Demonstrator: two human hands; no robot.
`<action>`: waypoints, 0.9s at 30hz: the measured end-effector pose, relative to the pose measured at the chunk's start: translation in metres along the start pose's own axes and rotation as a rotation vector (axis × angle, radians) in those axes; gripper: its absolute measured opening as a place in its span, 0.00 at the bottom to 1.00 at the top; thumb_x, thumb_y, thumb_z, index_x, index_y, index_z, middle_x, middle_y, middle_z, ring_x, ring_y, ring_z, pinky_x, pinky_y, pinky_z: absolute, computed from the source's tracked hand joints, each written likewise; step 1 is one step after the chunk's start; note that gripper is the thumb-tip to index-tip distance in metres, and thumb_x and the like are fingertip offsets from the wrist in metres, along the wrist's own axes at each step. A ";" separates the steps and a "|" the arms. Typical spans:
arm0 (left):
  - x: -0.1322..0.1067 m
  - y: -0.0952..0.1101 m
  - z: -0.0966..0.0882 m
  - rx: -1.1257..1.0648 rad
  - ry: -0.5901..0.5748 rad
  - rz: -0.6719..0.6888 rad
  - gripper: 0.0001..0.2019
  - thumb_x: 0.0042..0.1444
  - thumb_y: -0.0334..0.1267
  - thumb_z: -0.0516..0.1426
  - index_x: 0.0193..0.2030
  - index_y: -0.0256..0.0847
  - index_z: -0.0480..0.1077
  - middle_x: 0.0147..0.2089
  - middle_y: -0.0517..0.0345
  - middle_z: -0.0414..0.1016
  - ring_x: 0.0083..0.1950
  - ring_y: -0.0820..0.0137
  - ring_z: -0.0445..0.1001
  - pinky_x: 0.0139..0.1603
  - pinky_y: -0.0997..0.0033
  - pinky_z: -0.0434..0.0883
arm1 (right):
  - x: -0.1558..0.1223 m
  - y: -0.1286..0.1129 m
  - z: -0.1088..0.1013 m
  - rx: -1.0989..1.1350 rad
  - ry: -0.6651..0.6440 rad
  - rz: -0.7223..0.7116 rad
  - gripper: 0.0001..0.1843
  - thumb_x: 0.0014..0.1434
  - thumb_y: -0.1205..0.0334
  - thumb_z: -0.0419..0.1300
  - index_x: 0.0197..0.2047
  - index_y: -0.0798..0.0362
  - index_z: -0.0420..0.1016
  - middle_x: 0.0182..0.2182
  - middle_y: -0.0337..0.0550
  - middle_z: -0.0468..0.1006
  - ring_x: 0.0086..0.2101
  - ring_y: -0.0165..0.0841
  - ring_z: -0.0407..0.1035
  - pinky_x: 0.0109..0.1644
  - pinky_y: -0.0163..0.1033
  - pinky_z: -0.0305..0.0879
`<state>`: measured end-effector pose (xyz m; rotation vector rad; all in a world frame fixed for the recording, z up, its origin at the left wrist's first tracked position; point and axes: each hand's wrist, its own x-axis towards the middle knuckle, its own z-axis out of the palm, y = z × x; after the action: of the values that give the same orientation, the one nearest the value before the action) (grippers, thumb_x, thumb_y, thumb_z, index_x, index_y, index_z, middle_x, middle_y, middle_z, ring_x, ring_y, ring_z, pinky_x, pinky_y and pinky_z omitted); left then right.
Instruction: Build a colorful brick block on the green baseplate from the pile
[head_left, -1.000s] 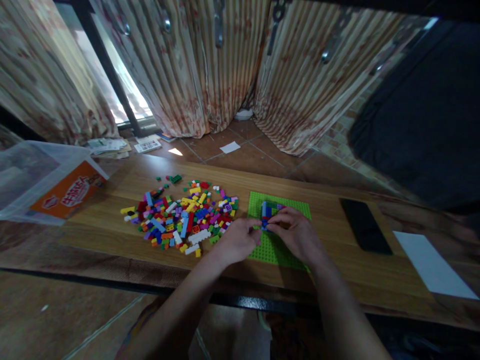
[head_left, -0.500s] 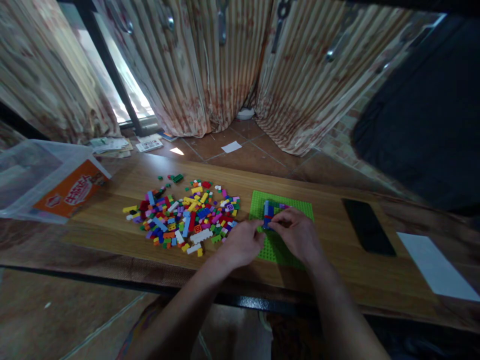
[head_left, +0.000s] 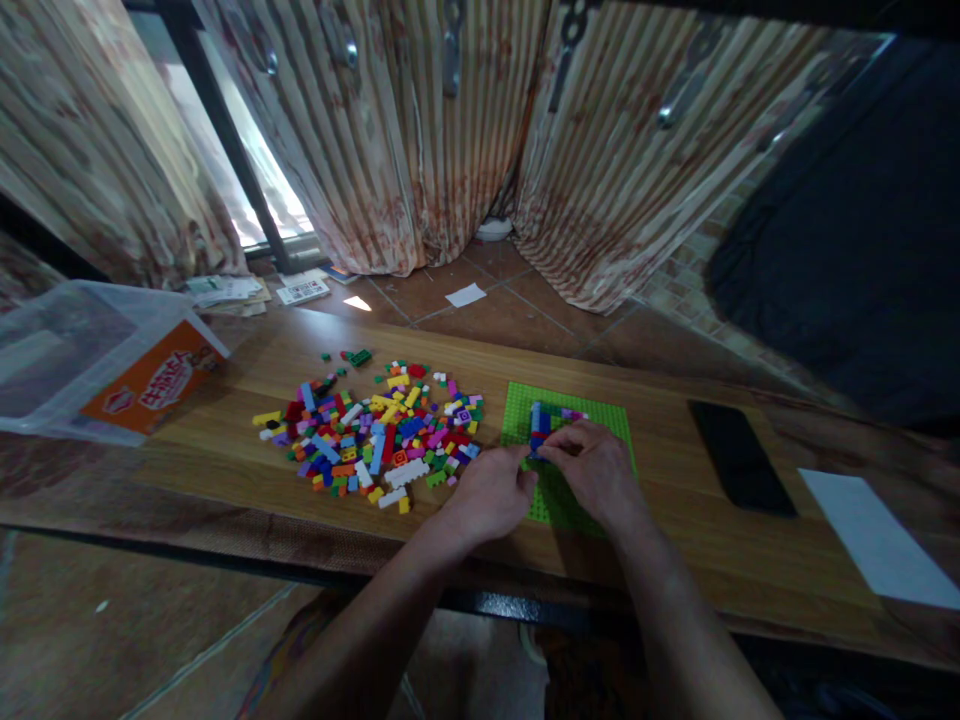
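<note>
One wooden table [head_left: 712,550], green baseplate [head_left: 517,408] on it, left hand [head_left: 493,490] and right hand [head_left: 596,465] meeting at the near end of an L-shaped brick build [head_left: 535,422] on the plate. Blue leg runs away from wearer, far leg rightward. Hands backs-up, fingers curled: right thumb and index pinch the near blue end, left grip can't be told.

Both arms [head_left: 394,610] stretch forward, converging. The left hand [head_left: 491,495] curls; the right hand [head_left: 596,470] bends inward just beside it.
</note>
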<state>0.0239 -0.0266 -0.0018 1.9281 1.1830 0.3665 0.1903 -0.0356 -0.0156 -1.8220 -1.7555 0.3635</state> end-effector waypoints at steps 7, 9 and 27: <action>-0.001 -0.001 0.000 -0.001 0.005 0.009 0.13 0.57 0.36 0.52 0.46 0.39 0.73 0.35 0.52 0.78 0.40 0.63 0.76 0.44 0.66 0.71 | 0.001 0.006 -0.001 0.143 -0.028 0.032 0.09 0.51 0.52 0.63 0.26 0.48 0.78 0.28 0.40 0.79 0.33 0.36 0.71 0.43 0.44 0.65; 0.000 0.000 -0.001 -0.004 -0.007 -0.002 0.15 0.57 0.37 0.51 0.48 0.38 0.72 0.35 0.51 0.78 0.40 0.63 0.76 0.44 0.66 0.71 | 0.002 0.009 -0.004 0.284 0.039 0.101 0.13 0.50 0.49 0.64 0.29 0.50 0.79 0.30 0.41 0.80 0.33 0.35 0.72 0.42 0.42 0.66; -0.001 -0.002 0.003 -0.043 -0.010 0.017 0.21 0.56 0.38 0.53 0.57 0.37 0.68 0.37 0.50 0.79 0.42 0.62 0.76 0.46 0.65 0.71 | 0.007 0.019 -0.015 -0.050 0.129 0.349 0.23 0.60 0.48 0.50 0.40 0.56 0.79 0.33 0.52 0.81 0.31 0.39 0.74 0.35 0.41 0.65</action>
<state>0.0234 -0.0284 -0.0051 1.9019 1.1435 0.3883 0.2152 -0.0310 -0.0134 -2.1409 -1.3706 0.3308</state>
